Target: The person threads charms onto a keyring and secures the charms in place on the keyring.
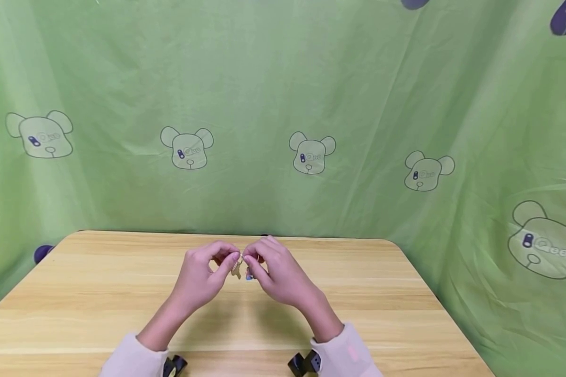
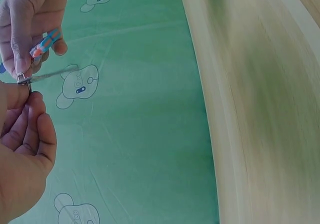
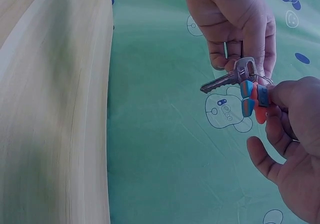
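Above the table, my left hand (image 1: 200,275) and right hand (image 1: 280,272) meet with their fingertips almost together. The left hand pinches a thin metal key ring (image 3: 266,78) between thumb and forefinger. A silver key (image 3: 222,81) with a notched blade hangs from that ring, also seen as a key (image 1: 237,271) below the left fingertips. My right thumb and forefinger pinch the metal end of a small blue and orange keychain charm (image 3: 254,101) right at the ring. The charm (image 2: 46,42) dangles beside the right fingers in the left wrist view.
A light wood table (image 1: 99,293) with rounded far corners lies below the hands. Behind it hangs a green curtain (image 1: 254,78) printed with bear heads. Black wrist devices (image 1: 304,362) sit at the cuffs of the pale sleeves (image 1: 346,351).
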`<state>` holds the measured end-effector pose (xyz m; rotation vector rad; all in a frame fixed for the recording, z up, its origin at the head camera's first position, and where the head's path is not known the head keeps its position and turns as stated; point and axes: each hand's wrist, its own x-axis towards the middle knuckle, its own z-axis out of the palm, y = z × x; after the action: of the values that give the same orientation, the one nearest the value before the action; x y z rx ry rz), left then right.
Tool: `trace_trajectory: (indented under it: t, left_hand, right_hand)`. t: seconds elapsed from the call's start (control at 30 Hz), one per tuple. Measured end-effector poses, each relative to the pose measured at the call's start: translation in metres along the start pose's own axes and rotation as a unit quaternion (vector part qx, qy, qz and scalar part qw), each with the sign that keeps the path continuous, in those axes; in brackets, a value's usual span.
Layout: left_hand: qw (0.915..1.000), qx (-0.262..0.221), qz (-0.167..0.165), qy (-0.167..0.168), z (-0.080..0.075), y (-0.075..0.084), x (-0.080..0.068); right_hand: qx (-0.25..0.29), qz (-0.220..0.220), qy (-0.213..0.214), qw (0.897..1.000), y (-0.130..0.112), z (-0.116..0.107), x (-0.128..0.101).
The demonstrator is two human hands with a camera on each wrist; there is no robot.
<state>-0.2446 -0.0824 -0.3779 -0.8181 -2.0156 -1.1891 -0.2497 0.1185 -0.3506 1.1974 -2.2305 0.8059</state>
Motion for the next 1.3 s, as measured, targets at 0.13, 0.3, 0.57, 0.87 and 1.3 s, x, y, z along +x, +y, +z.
trace_trajectory:
  t: [0.13,0.3,0.57,0.87,1.3]
  left_hand:
    - [1.0000,-0.005,0.001,0.004,0.0001,-0.0003,-0.0003]
    - [0.9999,-0.004,-0.001,0.013,0.0006,-0.0006,-0.0005]
    - [0.9996,-0.009,-0.013,0.021,0.0009,0.0004,0.0004]
    - [0.9999,-0.011,-0.008,-0.002,0.0005,0.0006,0.0011]
    - [0.9999,0.008,0.009,0.000,0.0000,-0.0021,-0.0006]
  right_hand:
    - [0.000,0.000,-0.001,1.000,-0.0005,-0.0005,0.0002]
    - [0.002,-0.003,-0.001,1.000,-0.0003,-0.0002,0.0001]
    - [0.013,-0.002,-0.002,1.000,-0.0013,-0.0004,0.0008]
    - [0.003,-0.003,-0.004,1.000,-0.0006,0.0008,0.0001]
    - [-0.003,0.000,-0.003,1.000,-0.0011,-0.0004,0.0002]
